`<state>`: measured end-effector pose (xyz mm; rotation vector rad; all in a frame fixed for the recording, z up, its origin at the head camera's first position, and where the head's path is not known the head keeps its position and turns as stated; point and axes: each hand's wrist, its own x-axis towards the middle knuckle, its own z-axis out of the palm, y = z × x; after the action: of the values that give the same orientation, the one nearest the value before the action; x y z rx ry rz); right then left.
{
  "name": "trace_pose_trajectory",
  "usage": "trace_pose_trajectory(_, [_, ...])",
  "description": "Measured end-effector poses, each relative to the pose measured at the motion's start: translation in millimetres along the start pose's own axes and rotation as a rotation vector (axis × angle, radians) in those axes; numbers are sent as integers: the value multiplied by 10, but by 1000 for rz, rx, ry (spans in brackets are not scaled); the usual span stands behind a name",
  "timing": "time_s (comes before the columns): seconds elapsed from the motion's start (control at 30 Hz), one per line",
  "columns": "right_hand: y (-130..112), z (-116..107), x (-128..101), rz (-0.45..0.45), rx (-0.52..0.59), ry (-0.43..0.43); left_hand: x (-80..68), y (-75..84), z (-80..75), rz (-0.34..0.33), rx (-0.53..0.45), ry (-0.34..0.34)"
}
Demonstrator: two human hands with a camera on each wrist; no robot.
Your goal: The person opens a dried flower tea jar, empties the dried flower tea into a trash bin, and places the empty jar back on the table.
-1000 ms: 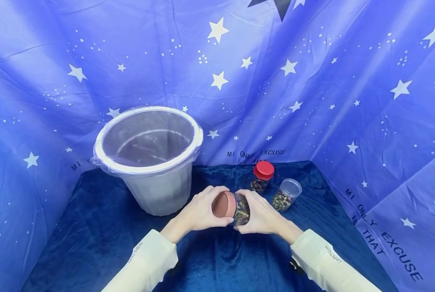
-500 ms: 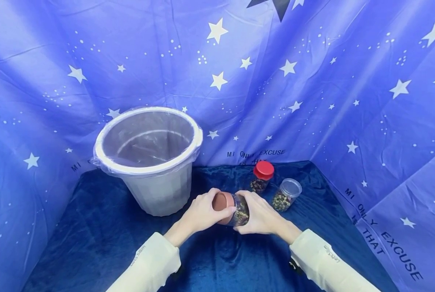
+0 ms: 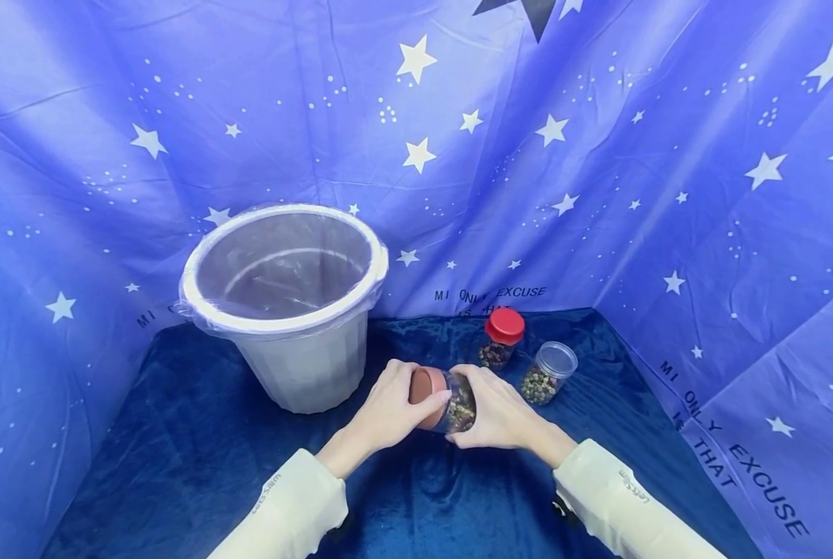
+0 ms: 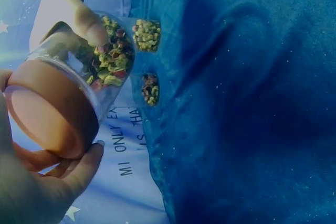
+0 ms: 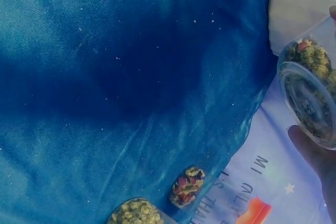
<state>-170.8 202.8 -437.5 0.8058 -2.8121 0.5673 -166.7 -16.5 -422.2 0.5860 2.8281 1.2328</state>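
Note:
A clear jar (image 3: 462,410) of dried flowers and buds lies tilted on its side between both hands, its terracotta-brown lid (image 3: 426,392) toward the left. My left hand (image 3: 383,407) grips the lid, thumb across its near side and fingers over the far side. Around the bottom end of the jar my right hand (image 3: 503,410) holds on. In the left wrist view the lid (image 4: 50,108) sits on the jar's mouth, and green, yellow and pink pieces show through the wall. From the right wrist, the jar's round base (image 5: 310,100) is seen.
Behind the right hand stand a red-capped jar (image 3: 505,328) and a clear-lidded jar (image 3: 547,376), both with dried contents. A white bin (image 3: 304,373) with a clear liner is at the left. Starry blue curtains rise around the dark blue cloth (image 3: 416,505).
The left thumb has moved up across the lid's side, and the left hand has turned with it. The right hand and the jar stay nearly still.

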Motion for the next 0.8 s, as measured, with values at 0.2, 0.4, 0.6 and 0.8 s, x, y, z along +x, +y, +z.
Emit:
trace_pose_trajectory(0.2, [4,19,1,-3,6,-3,-23,-3,18,42,-43,58])
trace_pose_trajectory(0.4, [10,30,-5,6,17,-6,-29,1,33,120,-62,133])
trace_pose_trajectory(0.6, [22,22,-3,12,24,-1,-47,-43,-14,198,-64,84])
trace_pose_trajectory(0.8, [31,-9,-5,24,37,-6,-56,-123,-63,352,-59,3])
